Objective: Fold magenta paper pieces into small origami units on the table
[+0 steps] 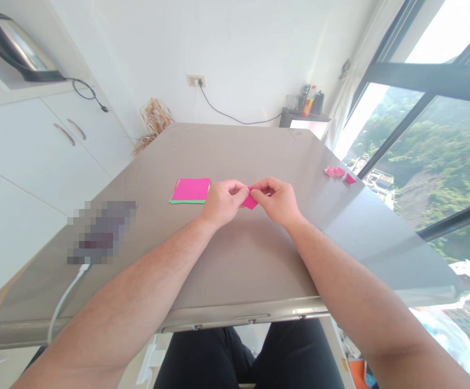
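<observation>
Fingers of the left hand and the right hand are pinched together on one small piece of pink paper, thumbs facing each other. That piece is just right of the paper stack, directly between the two sets of fingertips, so neither hand is nearer; one corner points back toward the person, and its long axis is too covered to tell. The left hand is just beside the stack, the right hand farther off. Well right of the stack, near the window-side edge of the surface, lie several small pink pieces. As for containers, a bottle stands beyond and right of the stack, and a kettle beyond and left of it, contents unclear in both
</observation>
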`<move>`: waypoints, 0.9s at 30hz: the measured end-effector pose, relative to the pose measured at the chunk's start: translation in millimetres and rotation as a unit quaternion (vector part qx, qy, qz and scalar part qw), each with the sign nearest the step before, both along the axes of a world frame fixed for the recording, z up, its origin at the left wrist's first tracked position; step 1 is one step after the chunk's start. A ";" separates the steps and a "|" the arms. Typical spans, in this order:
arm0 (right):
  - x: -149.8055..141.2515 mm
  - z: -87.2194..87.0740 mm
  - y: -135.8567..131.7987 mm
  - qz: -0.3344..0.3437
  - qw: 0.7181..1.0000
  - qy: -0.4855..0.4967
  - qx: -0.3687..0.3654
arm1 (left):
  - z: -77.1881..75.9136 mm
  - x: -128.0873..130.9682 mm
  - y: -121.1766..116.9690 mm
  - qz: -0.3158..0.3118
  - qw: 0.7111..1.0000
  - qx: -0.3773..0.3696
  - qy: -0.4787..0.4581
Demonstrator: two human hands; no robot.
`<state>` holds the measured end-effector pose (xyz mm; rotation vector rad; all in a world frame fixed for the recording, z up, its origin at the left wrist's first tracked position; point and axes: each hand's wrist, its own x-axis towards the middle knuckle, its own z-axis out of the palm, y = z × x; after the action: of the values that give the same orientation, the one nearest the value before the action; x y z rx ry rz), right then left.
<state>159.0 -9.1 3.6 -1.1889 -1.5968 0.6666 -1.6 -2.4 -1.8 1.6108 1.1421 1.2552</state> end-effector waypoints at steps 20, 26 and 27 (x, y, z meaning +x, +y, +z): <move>10.3 0.7 3.9 0.083 0.989 -0.087 -0.086 | 0.3 -16.3 11.0 -0.052 0.969 0.049 0.236; 18.8 5.1 6.8 0.110 0.989 0.023 -0.098 | -2.3 -16.5 15.0 0.015 0.971 0.079 0.226; 20.0 5.6 7.1 0.114 0.988 0.025 -0.104 | -2.4 -16.7 15.8 0.023 0.971 0.080 0.222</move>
<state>179.0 -2.0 9.2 -1.1364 -1.6659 1.0257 -18.3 13.3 -4.2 2.0677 1.3814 1.0636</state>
